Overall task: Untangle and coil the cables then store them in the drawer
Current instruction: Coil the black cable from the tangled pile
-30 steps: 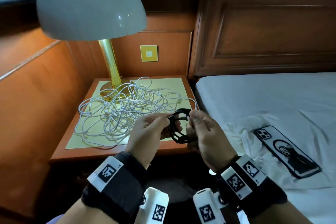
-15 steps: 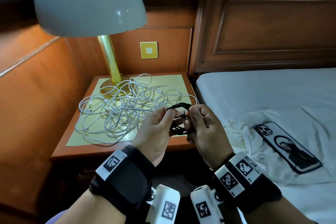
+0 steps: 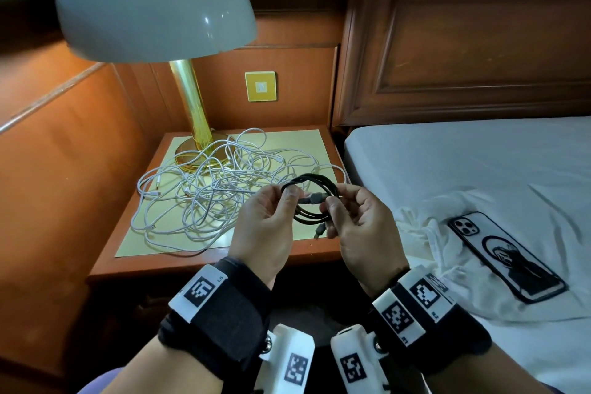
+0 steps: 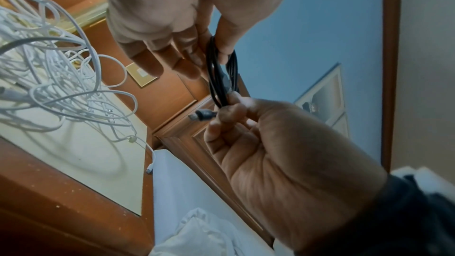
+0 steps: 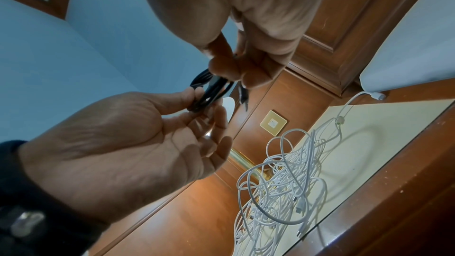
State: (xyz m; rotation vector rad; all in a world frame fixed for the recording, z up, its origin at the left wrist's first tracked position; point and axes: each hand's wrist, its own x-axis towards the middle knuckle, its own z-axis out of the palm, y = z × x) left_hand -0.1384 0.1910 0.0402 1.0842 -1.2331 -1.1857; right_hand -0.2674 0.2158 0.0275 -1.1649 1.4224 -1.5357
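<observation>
Two hands — left hand, right hand — pinch one coiled black cable above one white cable tangle.

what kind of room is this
Most likely a bedroom, perhaps a hotel room: a bed with a white sheet and a carved wooden headboard, and beside it a nightstand carrying a dome-shaded lamp.
</observation>
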